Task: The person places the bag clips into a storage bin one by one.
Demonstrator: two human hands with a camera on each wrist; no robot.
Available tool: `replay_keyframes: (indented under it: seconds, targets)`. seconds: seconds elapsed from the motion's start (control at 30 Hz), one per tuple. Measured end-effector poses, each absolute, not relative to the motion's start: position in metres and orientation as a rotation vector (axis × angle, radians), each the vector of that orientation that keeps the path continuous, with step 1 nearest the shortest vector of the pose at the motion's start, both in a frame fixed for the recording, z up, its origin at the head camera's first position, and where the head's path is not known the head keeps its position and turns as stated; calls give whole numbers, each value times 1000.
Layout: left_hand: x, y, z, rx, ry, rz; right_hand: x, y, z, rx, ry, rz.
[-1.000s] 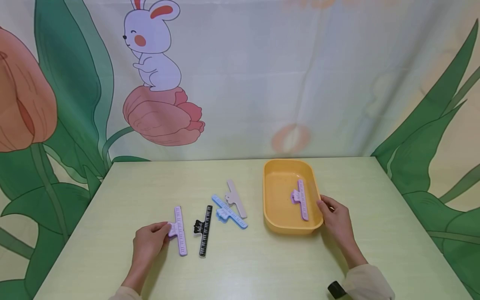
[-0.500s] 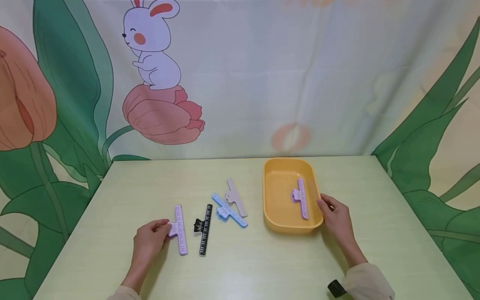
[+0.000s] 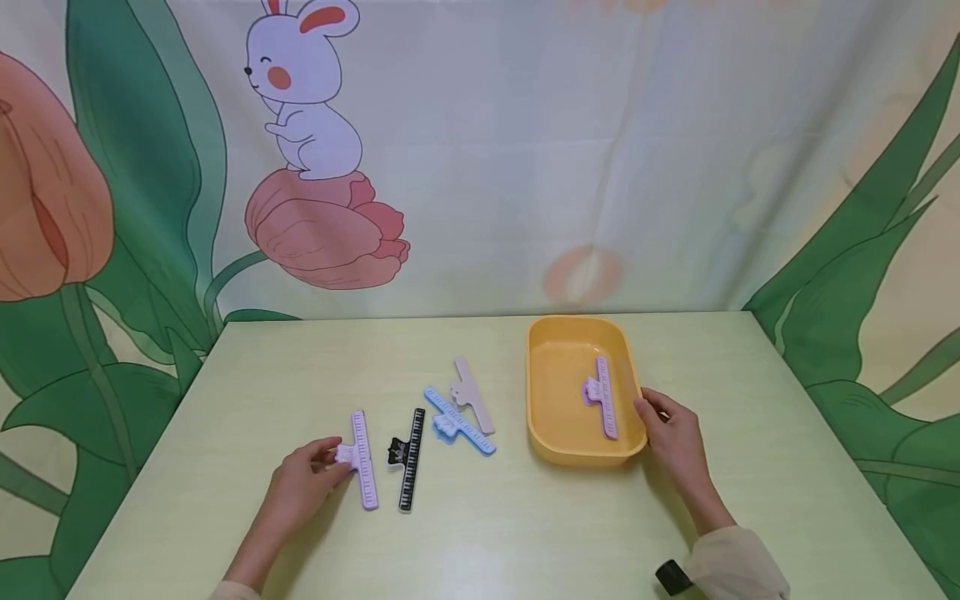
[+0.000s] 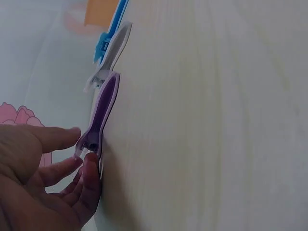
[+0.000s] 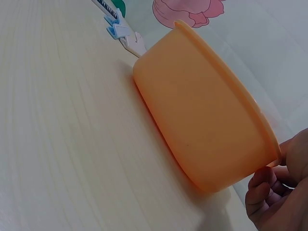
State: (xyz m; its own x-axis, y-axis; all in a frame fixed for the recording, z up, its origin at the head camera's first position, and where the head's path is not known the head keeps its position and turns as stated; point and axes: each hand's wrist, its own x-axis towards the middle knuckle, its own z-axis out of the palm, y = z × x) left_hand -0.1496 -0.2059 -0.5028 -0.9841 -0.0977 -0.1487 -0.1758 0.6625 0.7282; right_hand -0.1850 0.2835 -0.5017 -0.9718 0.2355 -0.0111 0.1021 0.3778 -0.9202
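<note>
My left hand (image 3: 303,487) has its fingertips around the tab of a lilac ruler-patterned clip (image 3: 365,462), which lies on the table. In the left wrist view, the curled fingers (image 4: 89,168) touch that clip's handle from below, with another fingertip just beside it. To its right is a black clip (image 3: 411,458) with a piano-key pattern. A blue clip (image 3: 468,429) and a pale grey-lilac clip (image 3: 471,396) lie beyond, close together. My right hand (image 3: 675,433) pinches the right rim of a yellow plastic tray (image 3: 551,454). Inside the tray lies another purple clip (image 3: 606,400).
The pale wooden table (image 3: 480,533) ends at a printed curtain (image 3: 487,167) with a rabbit and tulips. A black band (image 3: 672,577) sits by the right sleeve (image 3: 738,562).
My left fingers have shifted their hold, the thumb moving lower and right along the lilac clip's tab. That clip has slid slightly right. The right hand and tray stay still.
</note>
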Motion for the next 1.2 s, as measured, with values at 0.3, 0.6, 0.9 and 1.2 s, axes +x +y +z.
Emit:
replay_keyframes:
  seconds: [0.3, 0.6, 0.9, 1.2]
  targets:
    - [-151, -212, -505, -63, 2814, 1060, -184, 284, -502, -315, -2508, 1671]
    - [-152, -213, -505, -9, 2848, 1011, -184, 284, -501, -305, -2501, 1671]
    - [-153, -215, -505, 8, 2866, 1000, -184, 284, -502, -302, -2502, 1658]
    - [-152, -215, -503, -20, 2878, 1021, -184, 285, -501, -289, -2508, 1658]
